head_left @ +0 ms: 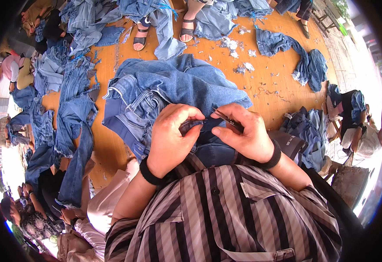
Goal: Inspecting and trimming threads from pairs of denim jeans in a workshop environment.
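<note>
A large, rumpled garment of mid-blue denim (186,85) lies bunched in front of the person, its waistband-like edge toward the left and its near side running in under both hands. At that near side, the left hand (171,135) has its thumb and forefinger curled almost closed, pinching a small, dark blue fold of stitched cloth (190,126) that appears to belong to the garment.

The right hand (250,133) is at the garment's near right part, thumb and fingers drawn together around a slim, dark metal hand tool (230,120), probably a pair of snips. How far apart its blades stand is too small to tell.

The relation that seems to matter most is the short gap between fold and tool — the fold's free end lies to the left of the right hand, just beside the thumb. The fold's long axis runs roughly left to right along the garment's near side; the tool's slants away from the person and leftward, so its tip sits slightly beyond the fold's end. The left hand is nearer the fold, being on it; the right is close beside it — whether the tip touches the cloth cannot be told.
</note>
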`<act>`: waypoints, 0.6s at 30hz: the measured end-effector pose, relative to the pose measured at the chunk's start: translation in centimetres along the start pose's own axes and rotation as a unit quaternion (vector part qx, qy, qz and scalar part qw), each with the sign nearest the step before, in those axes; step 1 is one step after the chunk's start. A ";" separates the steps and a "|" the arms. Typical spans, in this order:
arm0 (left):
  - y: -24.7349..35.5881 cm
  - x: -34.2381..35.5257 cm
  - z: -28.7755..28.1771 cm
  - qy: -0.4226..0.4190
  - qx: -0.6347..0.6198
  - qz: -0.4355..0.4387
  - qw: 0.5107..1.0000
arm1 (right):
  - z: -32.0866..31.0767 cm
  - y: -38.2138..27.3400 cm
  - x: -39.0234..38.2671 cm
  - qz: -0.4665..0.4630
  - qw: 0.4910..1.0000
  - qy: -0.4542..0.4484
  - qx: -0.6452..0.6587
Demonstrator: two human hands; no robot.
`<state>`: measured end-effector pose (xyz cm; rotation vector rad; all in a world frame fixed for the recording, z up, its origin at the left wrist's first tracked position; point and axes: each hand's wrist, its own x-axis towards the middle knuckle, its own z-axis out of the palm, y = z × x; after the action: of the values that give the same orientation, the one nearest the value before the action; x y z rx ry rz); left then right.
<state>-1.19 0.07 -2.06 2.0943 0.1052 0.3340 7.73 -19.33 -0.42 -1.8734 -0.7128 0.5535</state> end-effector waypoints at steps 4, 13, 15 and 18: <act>-0.3 0.0 0.3 0.008 0.010 0.011 1.000 | 1.4 1.2 1.2 -0.086 0.995 0.039 -0.028; 0.3 0.4 0.4 0.025 0.053 0.042 0.997 | 1.7 1.3 2.8 0.006 0.993 0.043 0.109; 0.3 0.1 0.0 0.022 0.069 0.048 0.996 | 0.3 1.9 3.5 0.094 0.944 0.045 0.312; 0.8 -0.3 -1.8 -0.003 0.044 0.073 0.996 | -2.1 3.5 4.4 0.100 0.925 0.104 0.351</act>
<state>-2.04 1.07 -0.58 2.1954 -0.0371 0.4183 13.04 -18.77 -3.08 -1.2995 -0.1374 0.6242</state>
